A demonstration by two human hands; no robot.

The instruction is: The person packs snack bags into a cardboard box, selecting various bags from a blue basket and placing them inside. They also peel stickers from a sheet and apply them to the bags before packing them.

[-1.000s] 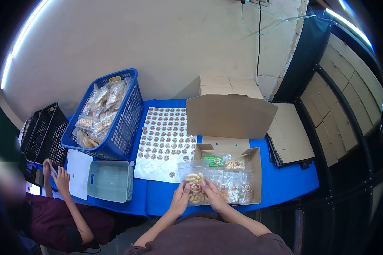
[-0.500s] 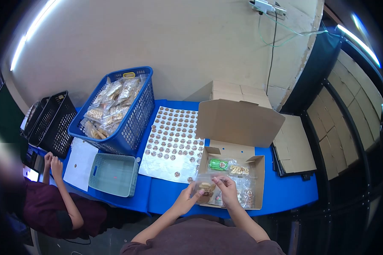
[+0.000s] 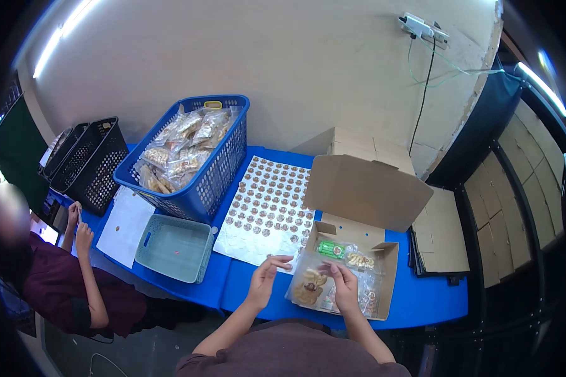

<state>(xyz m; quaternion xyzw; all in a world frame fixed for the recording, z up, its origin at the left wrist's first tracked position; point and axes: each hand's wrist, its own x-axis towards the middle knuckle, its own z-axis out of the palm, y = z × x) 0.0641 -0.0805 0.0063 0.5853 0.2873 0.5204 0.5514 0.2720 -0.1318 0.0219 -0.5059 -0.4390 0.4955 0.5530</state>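
My right hand (image 3: 344, 288) pinches the top edge of a clear snack bag (image 3: 309, 276), which hangs tilted over the left front of an open cardboard box (image 3: 388, 276). Pale brown pieces fill the bag's lower part, and a round brown sticker is on it. To the left, apart from the bag, my left hand (image 3: 264, 279) is open with thumb and forefinger stretched out over the front edge of a sticker sheet (image 3: 248, 246). Inside the box lie a green packet (image 3: 331, 249), a bag of pale snacks (image 3: 360, 260) and other clear bags, partly hidden by my right hand.
A blue basket (image 3: 223, 169) heaped with snack bags stands behind a grey-green tray (image 3: 201, 254). Flat cardboard (image 3: 443, 226) is stacked at right. Black baskets (image 3: 100, 169) stand at far left, near another person (image 3: 75, 295) with raised hands.
My left hand has let go of the snack bag and moved left toward the sticker sheet. My right hand still holds the bag. The camera view has shifted slightly.
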